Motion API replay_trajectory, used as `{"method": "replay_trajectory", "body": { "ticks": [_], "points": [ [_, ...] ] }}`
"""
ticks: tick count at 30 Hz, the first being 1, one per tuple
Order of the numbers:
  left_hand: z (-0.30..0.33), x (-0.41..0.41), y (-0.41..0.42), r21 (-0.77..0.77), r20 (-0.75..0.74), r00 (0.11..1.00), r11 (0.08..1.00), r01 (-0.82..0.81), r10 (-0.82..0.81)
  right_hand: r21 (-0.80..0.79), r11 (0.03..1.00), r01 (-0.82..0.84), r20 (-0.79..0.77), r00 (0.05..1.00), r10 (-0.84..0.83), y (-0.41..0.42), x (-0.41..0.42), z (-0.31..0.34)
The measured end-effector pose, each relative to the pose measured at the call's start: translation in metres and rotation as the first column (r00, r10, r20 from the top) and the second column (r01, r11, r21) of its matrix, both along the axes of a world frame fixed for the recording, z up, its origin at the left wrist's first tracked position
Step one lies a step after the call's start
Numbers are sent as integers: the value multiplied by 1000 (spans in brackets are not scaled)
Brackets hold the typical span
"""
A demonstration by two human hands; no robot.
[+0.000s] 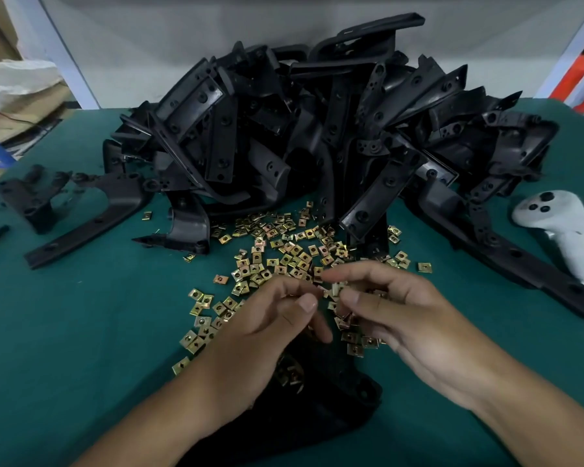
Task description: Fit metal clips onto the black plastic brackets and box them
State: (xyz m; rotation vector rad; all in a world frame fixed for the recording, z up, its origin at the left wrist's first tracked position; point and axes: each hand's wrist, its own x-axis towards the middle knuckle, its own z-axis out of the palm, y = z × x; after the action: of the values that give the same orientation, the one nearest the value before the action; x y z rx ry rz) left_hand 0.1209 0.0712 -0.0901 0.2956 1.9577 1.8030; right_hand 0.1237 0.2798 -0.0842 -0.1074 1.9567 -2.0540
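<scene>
Centrally, both hands' fingers (331,274) pinch clips (334,289) over scattered clip pile (277,254), bracket (324,392) beneath.

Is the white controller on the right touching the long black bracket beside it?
Cannot tell. In the head view the white controller lies right beside the long black bracket, but no clear gap or contact shows.

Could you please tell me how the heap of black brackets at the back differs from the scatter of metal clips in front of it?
The black brackets are large, long, matte mouldings piled high and tangled; the metal clips are small, shiny, brass-coloured squares spread mostly flat in one layer. The brackets lie untouched, while the left hand and right hand pick among the clips. Both rest on the green table, and both have holes.
</scene>
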Motion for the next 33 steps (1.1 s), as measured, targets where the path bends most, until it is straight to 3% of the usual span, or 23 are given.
{"method": "replay_trajectory", "body": {
  "ticks": [2, 5, 9, 17, 27, 33],
  "points": [
    [2, -5, -5, 68, 121, 990, 995, 69, -77, -71, 997, 16, 45, 999, -13, 2, -2, 2],
    [4, -9, -10, 63, 100, 981, 985, 160, -166, -153, 987, 58, 78, 996, -47, 4, -4, 3],
    [5, -6, -7, 74, 61, 994, 993, 91, -95, -226, 969, 97, 129, 989, -69, 5, -5, 5],
    [1, 0, 3, 137, -112, 991, 989, -60, 76, -249, 969, -2, 157, 987, 42, 1, 3, 10],
    [6, 1, 6, 150, -156, 977, 981, -121, 145, -184, 983, 9, 139, 990, 17, 1, 4, 11],
    [5, 0, 5, 126, -145, 978, 984, -130, 148, -25, 1000, 14, 27, 1000, -13, 2, 4, 12]
  ]
}}
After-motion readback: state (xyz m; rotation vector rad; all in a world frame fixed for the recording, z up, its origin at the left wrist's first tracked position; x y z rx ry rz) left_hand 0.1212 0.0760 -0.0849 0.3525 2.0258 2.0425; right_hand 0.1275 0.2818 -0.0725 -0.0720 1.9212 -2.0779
